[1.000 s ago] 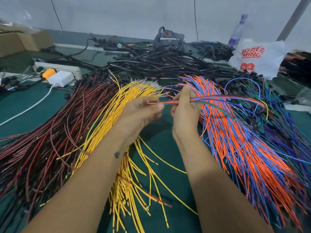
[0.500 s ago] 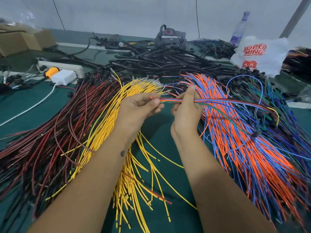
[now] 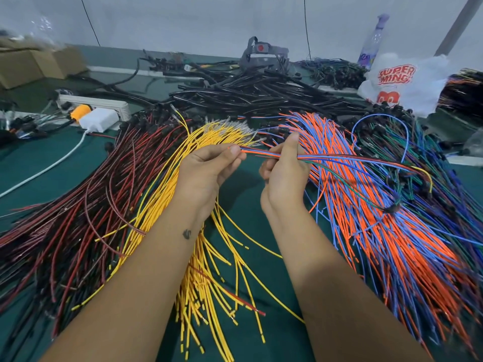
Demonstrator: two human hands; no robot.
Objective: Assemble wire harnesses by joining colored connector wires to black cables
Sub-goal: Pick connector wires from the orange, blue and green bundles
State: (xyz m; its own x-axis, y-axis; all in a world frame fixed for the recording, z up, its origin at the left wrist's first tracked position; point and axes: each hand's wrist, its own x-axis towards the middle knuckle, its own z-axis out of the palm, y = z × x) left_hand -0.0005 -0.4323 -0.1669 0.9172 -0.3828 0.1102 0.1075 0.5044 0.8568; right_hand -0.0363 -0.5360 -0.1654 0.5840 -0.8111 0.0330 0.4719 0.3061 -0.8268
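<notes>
Both hands are up over the green table (image 3: 243, 220), sharing one thin bunch of colored wires (image 3: 339, 159): the left hand (image 3: 206, 173) pinches the tips between thumb and fingers, the right hand (image 3: 283, 176) curls around it with the forefinger sticking up. Yellow wires (image 3: 167, 184) lie fanned underneath, an orange-and-blue pile (image 3: 379, 218) sits on the right, and the black cables (image 3: 251, 94) are heaped further back.
</notes>
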